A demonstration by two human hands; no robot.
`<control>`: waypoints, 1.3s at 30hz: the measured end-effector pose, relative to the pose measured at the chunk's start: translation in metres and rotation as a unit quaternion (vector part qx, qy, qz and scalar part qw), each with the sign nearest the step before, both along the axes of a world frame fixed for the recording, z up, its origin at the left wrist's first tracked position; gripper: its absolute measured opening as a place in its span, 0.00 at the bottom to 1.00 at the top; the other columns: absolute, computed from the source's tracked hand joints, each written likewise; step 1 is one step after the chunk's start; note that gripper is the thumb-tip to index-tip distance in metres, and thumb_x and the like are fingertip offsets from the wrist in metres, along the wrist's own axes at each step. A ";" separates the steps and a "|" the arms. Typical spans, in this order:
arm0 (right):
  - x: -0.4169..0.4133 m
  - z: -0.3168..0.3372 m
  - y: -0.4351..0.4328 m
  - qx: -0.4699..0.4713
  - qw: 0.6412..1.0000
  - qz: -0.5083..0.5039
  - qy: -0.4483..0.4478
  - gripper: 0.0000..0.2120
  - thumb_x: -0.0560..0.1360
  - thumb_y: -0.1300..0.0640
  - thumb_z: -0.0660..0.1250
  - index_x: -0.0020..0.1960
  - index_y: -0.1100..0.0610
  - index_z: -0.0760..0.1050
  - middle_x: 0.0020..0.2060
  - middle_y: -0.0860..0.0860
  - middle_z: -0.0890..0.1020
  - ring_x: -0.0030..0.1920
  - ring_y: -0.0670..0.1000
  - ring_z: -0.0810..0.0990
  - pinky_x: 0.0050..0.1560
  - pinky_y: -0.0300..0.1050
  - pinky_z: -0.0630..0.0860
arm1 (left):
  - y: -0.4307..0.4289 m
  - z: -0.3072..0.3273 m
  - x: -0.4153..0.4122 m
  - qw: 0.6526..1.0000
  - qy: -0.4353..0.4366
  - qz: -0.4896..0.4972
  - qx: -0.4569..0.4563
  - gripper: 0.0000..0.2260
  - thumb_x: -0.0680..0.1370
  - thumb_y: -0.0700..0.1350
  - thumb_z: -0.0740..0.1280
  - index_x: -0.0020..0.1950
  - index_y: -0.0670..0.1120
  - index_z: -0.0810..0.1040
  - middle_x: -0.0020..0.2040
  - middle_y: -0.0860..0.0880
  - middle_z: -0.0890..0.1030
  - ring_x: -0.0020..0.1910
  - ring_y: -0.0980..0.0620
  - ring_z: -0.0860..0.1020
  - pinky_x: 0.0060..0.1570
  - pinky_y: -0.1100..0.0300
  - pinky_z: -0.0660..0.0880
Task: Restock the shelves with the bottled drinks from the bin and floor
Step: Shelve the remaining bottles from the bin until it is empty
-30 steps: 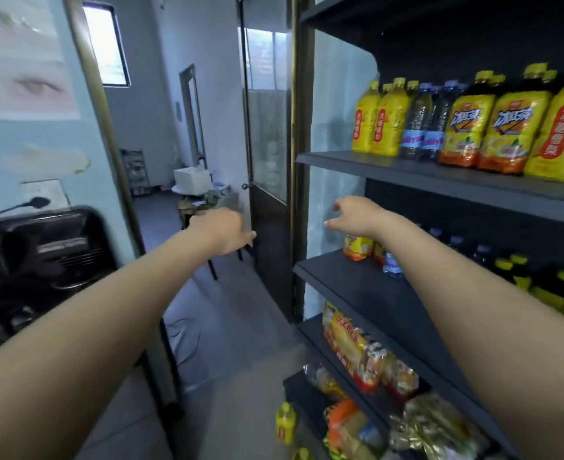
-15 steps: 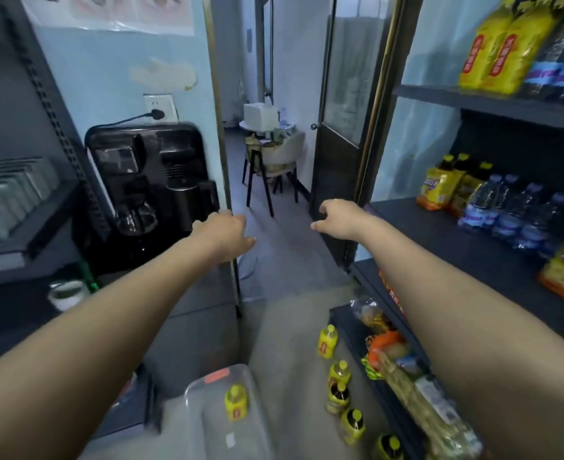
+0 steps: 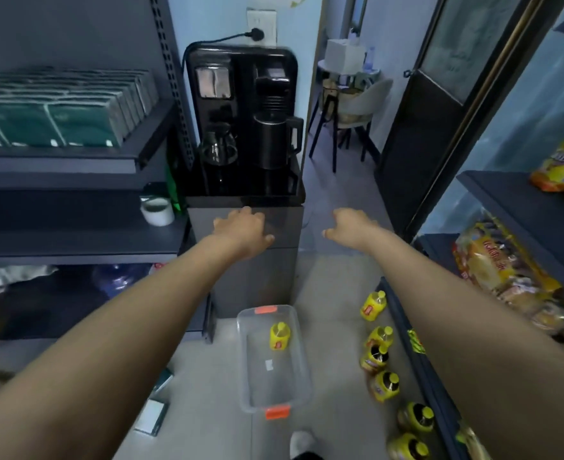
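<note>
A clear plastic bin (image 3: pixel 302 370) with orange latches stands on the floor below me, and one yellow bottle (image 3: pixel 279 336) stands inside it. Several more yellow-capped bottles (image 3: pixel 378 355) line the floor along the foot of the right shelf unit (image 3: pixel 519 207). My left hand (image 3: pixel 242 230) and my right hand (image 3: pixel 352 225) are both stretched out in front of me at waist height, well above the bin. Their fingers hang loosely curled and hold nothing.
A black drinks machine (image 3: pixel 244 124) on a grey cabinet stands straight ahead. Dark shelves with green packs (image 3: pixel 58 117) fill the left side. Bagged snacks (image 3: pixel 503 270) lie on the right shelves. A doorway with a chair (image 3: pixel 353 111) opens beyond.
My view has swung down and left, from the stocked upper shelves to the floor, bringing the bin and floor bottles into sight. Both hands stayed empty and lowered with it.
</note>
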State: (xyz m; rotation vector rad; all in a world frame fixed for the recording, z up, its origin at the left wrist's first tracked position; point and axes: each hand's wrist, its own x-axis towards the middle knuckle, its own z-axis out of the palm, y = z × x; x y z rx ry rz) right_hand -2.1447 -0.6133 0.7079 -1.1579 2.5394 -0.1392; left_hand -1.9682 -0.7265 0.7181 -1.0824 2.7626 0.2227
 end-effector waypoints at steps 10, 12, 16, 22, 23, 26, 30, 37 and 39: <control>-0.038 -0.133 -0.076 0.053 0.996 0.063 -0.044 0.23 0.76 0.49 0.63 0.67 0.59 0.68 0.65 0.58 0.72 0.66 0.61 0.70 0.64 0.56 0.70 | -0.056 -0.114 -0.037 0.994 -0.031 0.059 0.083 0.23 0.78 0.55 0.60 0.67 0.43 0.69 0.67 0.40 0.69 0.67 0.40 0.67 0.65 0.43 0.67; -0.048 -0.161 -0.085 0.079 0.993 0.074 -0.042 0.23 0.76 0.48 0.63 0.67 0.57 0.67 0.66 0.58 0.71 0.67 0.60 0.69 0.63 0.56 0.68 | -0.062 -0.139 -0.049 0.992 -0.042 0.068 0.093 0.22 0.78 0.54 0.60 0.67 0.43 0.69 0.67 0.41 0.69 0.67 0.41 0.67 0.64 0.44 0.67; -0.067 -0.224 -0.097 0.110 0.989 0.083 -0.057 0.21 0.76 0.50 0.63 0.66 0.57 0.67 0.64 0.58 0.72 0.66 0.60 0.68 0.61 0.54 0.68 | -0.073 -0.195 -0.069 0.988 -0.048 0.081 0.119 0.21 0.78 0.52 0.60 0.67 0.43 0.69 0.66 0.41 0.70 0.67 0.40 0.67 0.64 0.45 0.67; -0.072 -0.326 -0.104 0.141 0.981 0.096 -0.088 0.18 0.76 0.51 0.62 0.62 0.59 0.68 0.61 0.58 0.73 0.64 0.60 0.69 0.57 0.52 0.69 | -0.080 -0.292 -0.075 0.981 -0.052 0.103 0.156 0.21 0.78 0.51 0.60 0.68 0.43 0.67 0.66 0.42 0.70 0.66 0.41 0.67 0.61 0.47 0.68; -0.072 -0.345 -0.105 0.144 0.981 0.094 -0.091 0.19 0.76 0.51 0.63 0.62 0.60 0.68 0.61 0.58 0.73 0.63 0.60 0.70 0.57 0.52 0.69 | -0.080 -0.310 -0.075 0.979 -0.053 0.107 0.163 0.21 0.79 0.51 0.60 0.68 0.44 0.67 0.66 0.42 0.70 0.66 0.41 0.67 0.61 0.47 0.68; -0.072 -0.403 -0.108 0.142 0.980 0.090 -0.107 0.21 0.75 0.50 0.65 0.63 0.61 0.68 0.60 0.60 0.74 0.62 0.62 0.71 0.57 0.53 0.71 | -0.083 -0.370 -0.072 0.974 -0.051 0.118 0.188 0.20 0.78 0.51 0.60 0.68 0.44 0.68 0.66 0.42 0.70 0.66 0.42 0.67 0.63 0.48 0.69; -0.072 -0.490 -0.112 0.137 0.979 0.093 -0.123 0.22 0.73 0.52 0.66 0.62 0.62 0.69 0.58 0.63 0.76 0.60 0.63 0.73 0.58 0.54 0.73 | -0.085 -0.456 -0.069 0.971 -0.050 0.116 0.205 0.19 0.79 0.50 0.60 0.68 0.44 0.69 0.65 0.42 0.71 0.64 0.42 0.68 0.62 0.48 0.70; -0.071 -0.626 -0.121 0.123 0.979 0.116 -0.114 0.20 0.73 0.55 0.67 0.61 0.64 0.70 0.58 0.63 0.75 0.60 0.63 0.73 0.54 0.52 0.72 | -0.090 -0.596 -0.067 0.967 -0.054 0.111 0.221 0.19 0.79 0.50 0.60 0.68 0.44 0.69 0.66 0.42 0.71 0.65 0.43 0.68 0.61 0.49 0.70; -0.072 -0.660 -0.125 0.117 0.979 0.122 -0.112 0.21 0.73 0.54 0.68 0.60 0.64 0.70 0.58 0.63 0.75 0.60 0.63 0.74 0.54 0.51 0.72 | -0.092 -0.630 -0.066 0.967 -0.072 0.101 0.221 0.20 0.79 0.50 0.59 0.68 0.44 0.68 0.66 0.42 0.70 0.65 0.42 0.68 0.61 0.48 0.69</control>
